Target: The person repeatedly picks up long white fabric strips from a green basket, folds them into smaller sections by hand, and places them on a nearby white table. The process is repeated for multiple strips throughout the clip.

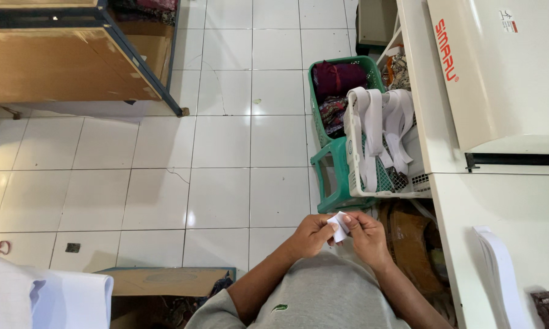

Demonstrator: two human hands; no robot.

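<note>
Holding a small white folded strip (339,226) between both hands, we keep it just above our lap, in front of our grey shirt (323,295). Our left hand (313,234) pinches its left side with the fingers closed on it. Our right hand (366,234) grips its right side the same way. Just past our hands sits a green basket (338,183) on the white tile floor (225,152), with dark red cloth (338,78) inside. A white basket (353,164) leans on it, and long white strips (381,125) hang over its edge. To our right stands a cream table (506,219). Far off to the left is a wooden shelf (55,64)
</note>
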